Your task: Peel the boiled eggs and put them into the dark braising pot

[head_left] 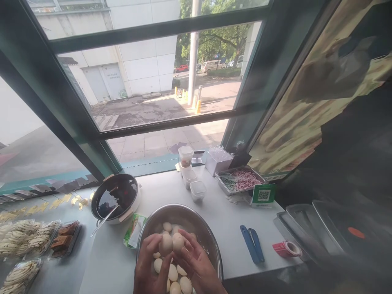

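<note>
Both hands are over the steel bowl [215, 245], at its near side. The left hand [149, 267] has its fingers curled and pinches the left egg [165, 245]. The right hand [197, 263] pinches the right egg [178, 243] between thumb and fingertips. The two eggs touch side by side, held just above the loose eggs [173, 272] in the bowl. Both are pale and smooth and look wet, though whether they are shelled I cannot tell.

The main risk is slip: a fingertip grip on a slick rounded egg could let it squirt out. A drop inside the bowl would likely dent or split the egg or the ones under it. Pressing the two together too hard could also crack or tear them. Past the rim, an egg could roll across the white bench [226, 220] toward the blue clip [252, 244] right of the bowl, or off the near edge. The dark pot [115, 195] with its ladle [103, 221], behind and left of the bowl, is a splash risk if bumped.

Each egg's long axis runs roughly up the frame, away from the person and slightly tilted. Which end is the narrow one I cannot tell, since fingers cover the lower ends.
</note>
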Demonstrator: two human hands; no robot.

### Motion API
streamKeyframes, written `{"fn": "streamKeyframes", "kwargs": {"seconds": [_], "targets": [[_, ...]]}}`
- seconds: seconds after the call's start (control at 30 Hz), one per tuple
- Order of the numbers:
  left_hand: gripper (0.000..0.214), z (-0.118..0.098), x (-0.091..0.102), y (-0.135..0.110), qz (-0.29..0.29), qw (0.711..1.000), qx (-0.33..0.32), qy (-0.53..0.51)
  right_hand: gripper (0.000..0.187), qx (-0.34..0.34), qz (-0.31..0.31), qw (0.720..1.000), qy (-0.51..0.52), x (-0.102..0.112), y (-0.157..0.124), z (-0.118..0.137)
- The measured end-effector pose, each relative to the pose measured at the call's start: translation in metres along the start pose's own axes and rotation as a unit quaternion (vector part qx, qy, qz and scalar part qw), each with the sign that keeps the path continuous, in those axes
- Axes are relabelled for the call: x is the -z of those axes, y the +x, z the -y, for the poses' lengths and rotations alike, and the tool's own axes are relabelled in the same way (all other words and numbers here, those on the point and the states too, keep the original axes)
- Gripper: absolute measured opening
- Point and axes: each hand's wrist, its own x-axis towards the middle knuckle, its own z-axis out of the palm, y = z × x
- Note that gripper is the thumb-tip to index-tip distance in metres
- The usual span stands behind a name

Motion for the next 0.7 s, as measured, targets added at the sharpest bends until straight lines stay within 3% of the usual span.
{"fn": "streamKeyframes", "kwargs": {"seconds": [0.07,0.2,0.33,0.47,0.6,0.7], "targets": [[0.029,0.001,-0.001,-0.004,0.003,0.999,-0.04,0.023,0.064,-0.001,0.01,1.0,0.016,0.0,0.0,-0.001],[0.031,0.002,0.0,-0.004,-0.064,0.996,-0.03,0.047,0.063,-0.006,0.008,1.0,0.027,0.0,-0.001,-0.001],[0.029,0.003,0.006,0.002,-0.002,0.999,-0.026,0.022,0.064,-0.022,0.02,0.999,0.015,0.0,-0.002,0.001],[0.034,0.005,0.016,0.012,-0.016,0.999,-0.025,0.042,0.076,-0.026,0.024,0.999,-0.009,0.003,0.003,-0.005],[0.035,0.007,0.02,0.02,0.086,0.995,-0.041,0.043,0.076,-0.018,0.022,0.999,-0.034,0.009,0.012,-0.014],[0.037,0.006,0.019,0.022,0.054,0.998,0.023,0.03,0.075,-0.018,0.032,0.998,-0.058,0.012,0.015,-0.015]]}}
